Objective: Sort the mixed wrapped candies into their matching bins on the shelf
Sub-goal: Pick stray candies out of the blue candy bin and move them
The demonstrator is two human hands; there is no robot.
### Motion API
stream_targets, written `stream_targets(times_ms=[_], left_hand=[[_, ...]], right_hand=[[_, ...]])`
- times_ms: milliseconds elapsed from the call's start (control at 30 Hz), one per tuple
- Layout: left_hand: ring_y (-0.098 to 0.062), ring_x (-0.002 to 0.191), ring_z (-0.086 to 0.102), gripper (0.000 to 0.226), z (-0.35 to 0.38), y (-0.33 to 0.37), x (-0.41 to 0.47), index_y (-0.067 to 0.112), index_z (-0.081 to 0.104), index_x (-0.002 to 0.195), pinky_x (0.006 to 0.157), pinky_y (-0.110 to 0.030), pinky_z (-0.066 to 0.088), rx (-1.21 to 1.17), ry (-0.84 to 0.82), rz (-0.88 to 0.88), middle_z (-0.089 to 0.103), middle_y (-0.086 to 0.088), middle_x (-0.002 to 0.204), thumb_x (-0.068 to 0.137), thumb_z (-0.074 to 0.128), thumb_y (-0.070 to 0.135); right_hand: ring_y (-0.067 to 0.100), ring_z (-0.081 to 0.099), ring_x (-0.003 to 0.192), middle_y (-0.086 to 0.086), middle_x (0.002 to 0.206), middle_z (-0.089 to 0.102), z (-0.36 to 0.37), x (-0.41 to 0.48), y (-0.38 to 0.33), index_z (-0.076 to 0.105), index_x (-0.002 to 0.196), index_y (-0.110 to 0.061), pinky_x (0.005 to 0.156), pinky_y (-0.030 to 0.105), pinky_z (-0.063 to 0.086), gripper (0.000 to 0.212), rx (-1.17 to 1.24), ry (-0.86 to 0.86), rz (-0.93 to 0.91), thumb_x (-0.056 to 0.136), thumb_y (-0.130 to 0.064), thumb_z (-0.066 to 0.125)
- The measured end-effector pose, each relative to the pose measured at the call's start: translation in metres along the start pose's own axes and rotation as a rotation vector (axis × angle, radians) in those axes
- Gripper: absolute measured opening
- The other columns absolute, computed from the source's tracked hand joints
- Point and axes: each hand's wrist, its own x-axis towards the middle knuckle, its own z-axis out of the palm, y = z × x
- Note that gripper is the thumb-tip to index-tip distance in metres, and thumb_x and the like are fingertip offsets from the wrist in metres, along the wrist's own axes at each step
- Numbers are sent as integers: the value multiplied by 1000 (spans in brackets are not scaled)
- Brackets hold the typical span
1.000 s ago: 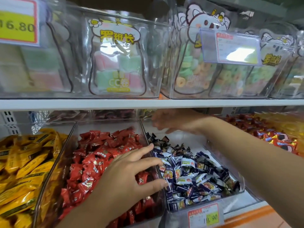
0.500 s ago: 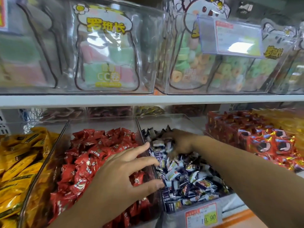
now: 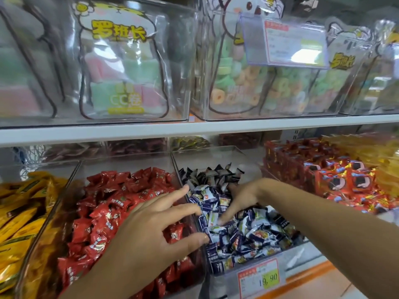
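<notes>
Many blue-and-white candies (image 3: 244, 231): they fill the middle bin on the lower shelf and are heaped loosely towards the front, just behind the price tag (image 3: 259, 279).
Right hand (image 3: 241, 199): it lies palm down on that heap with the thumb stretched towards the front. The other fingers are sunk among the wrappers, so you cannot tell whether they pinch a candy or hold nothing.
Left hand (image 3: 155, 231): the fingers are spread wide and fairly straight, holding nothing. It sits over the red candies (image 3: 112, 203), with the thumb tip at the clear divider (image 3: 177, 171).
Red candies: they fill the next bin to the left and are piled close to the divider's top edge.
Risk, spill-over: if you rake hard with the right hand, blue pieces will likely hop the divider into the red, undoing the sort.
Risk, left thumb: if you press down or sweep sideways, red pieces probably ride over the same wall.
Risk, front lip: the heap is loose near the front wall, so a deep scoop could push candies out onto the floor.
Risk, wrong pick: the wrappers are small, alike and slippery, so a stray is easy to miss or drop.
Risk, forearm: your right arm passes close to the red square packs (image 3: 336, 178), and a wide swing may knock them.
Yellow packets (image 3: 19, 212): they sit in the far-left bin, well apart from both hands.
</notes>
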Motion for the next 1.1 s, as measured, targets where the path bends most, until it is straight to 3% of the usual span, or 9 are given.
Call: stream_targets(times_ms=[133,267,333,467,567,700,833,933,1100], left_hand=[[31,120,0,57,0,0,1,76,37,114,109,-29,15,-29,-1,1,-1,56,137,61,26,95],[30,120,2,59,0,0,1,75,38,114,111,-32,15,-36,7,-3,0,56,137,60,26,96],[29,121,3,60,-1,0,0,74,38,116,111,-31,16,-41,4,-3,1,56,137,61,27,95],[29,122,3,58,0,-2,0,75,37,115,111,-32,16,-51,8,-1,0,56,137,61,28,94],[31,119,0,60,1,-3,1,75,36,116,111,-32,16,-37,9,-2,-1,56,137,61,26,96],[30,120,3,60,1,-3,1,75,37,116,112,-32,16,-47,14,0,0,56,137,60,27,96],[30,121,3,60,0,-3,0,76,37,115,114,-33,16,-43,14,-1,0,57,137,60,26,96],[32,120,0,59,0,-2,0,77,36,115,113,-30,15,-33,15,-2,-1,57,136,60,25,96],[33,119,-1,60,0,-1,1,77,37,114,113,-31,16,-29,20,0,-1,57,137,59,25,97]], right_hand=[[31,5,148,8,161,0,14,7,4,-12,152,-22,117,49,19,128,239,75,-74,69,-43,82],[31,25,143,13,157,24,15,4,11,5,153,-14,114,43,29,110,384,100,-133,74,-25,81],[32,42,133,13,146,43,8,2,10,29,147,-9,111,45,34,104,449,133,-159,63,-27,87],[24,53,116,4,119,63,-14,-7,4,57,113,-18,106,39,38,51,578,262,-334,69,-16,83],[11,65,85,0,97,66,-42,-33,-12,57,110,-15,71,17,52,39,641,286,-460,77,-9,77],[27,66,100,8,107,68,-55,-50,-22,58,112,-24,86,46,55,45,827,38,-534,70,-12,72],[35,48,127,13,146,41,-49,-53,-7,38,143,-18,103,53,43,59,418,10,-326,90,-28,62],[34,22,144,4,160,15,-28,-42,0,14,152,-34,110,55,32,93,81,-124,-176,80,-43,73],[39,10,145,13,160,-11,20,-2,-8,-15,150,-33,113,48,28,115,-228,96,-137,78,-41,75]])
